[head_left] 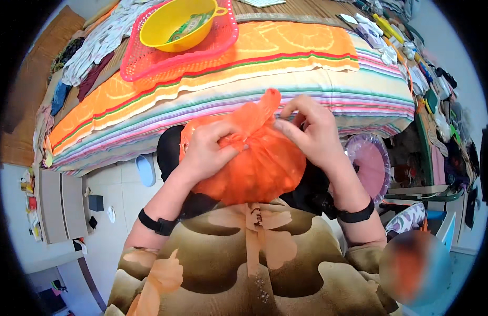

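Observation:
A full orange plastic bag rests on my lap, bulging and with its contents hidden. Its top is gathered and twisted, and one tip sticks up toward the bed. My left hand is closed on the gathered plastic at the left, thumb and fingers pinching it. On the other side of the neck, my right hand has its thumb and forefinger bent together at the edge of the plastic. Both wrists wear a black band.
Ahead is a bed with a striped sheet and an orange towel. On it a pink-red plastic basket holds a yellow bowl with a green packet. A lined pink bin stands right; a blue slipper lies left.

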{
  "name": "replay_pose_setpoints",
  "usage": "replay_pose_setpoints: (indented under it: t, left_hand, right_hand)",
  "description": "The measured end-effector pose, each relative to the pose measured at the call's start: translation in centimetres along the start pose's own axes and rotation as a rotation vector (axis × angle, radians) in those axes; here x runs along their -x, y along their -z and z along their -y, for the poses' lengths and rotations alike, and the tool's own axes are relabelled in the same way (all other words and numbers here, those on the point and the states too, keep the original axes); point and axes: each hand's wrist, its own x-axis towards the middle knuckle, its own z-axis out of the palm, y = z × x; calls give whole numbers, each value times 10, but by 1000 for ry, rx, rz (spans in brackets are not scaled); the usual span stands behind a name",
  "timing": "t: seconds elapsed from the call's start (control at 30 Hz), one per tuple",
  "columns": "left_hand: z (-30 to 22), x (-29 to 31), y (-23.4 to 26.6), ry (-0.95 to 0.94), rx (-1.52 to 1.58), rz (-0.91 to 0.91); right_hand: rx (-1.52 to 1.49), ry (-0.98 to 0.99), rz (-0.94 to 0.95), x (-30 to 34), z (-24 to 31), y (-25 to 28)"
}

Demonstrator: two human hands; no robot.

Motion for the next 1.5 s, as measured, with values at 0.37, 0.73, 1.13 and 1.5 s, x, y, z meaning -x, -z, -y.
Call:
replay_pose_setpoints:
  t: [0.37, 0.73, 1.13, 1.5]
  left_hand:
    - [8, -8, 11, -9, 105, 127]
    - [19, -3, 16, -3, 230, 196]
    - [0, -1, 44, 222, 473, 214]
    - [-20, -18, 45, -128, -102, 235]
  right_hand:
    - [-147, 161, 270, -15, 12, -12]
    - [-664, -244, 165, -9, -2, 13]
    - [120, 255, 390, -9, 13, -30]
    - [-189, -150, 321, 26, -18, 35]
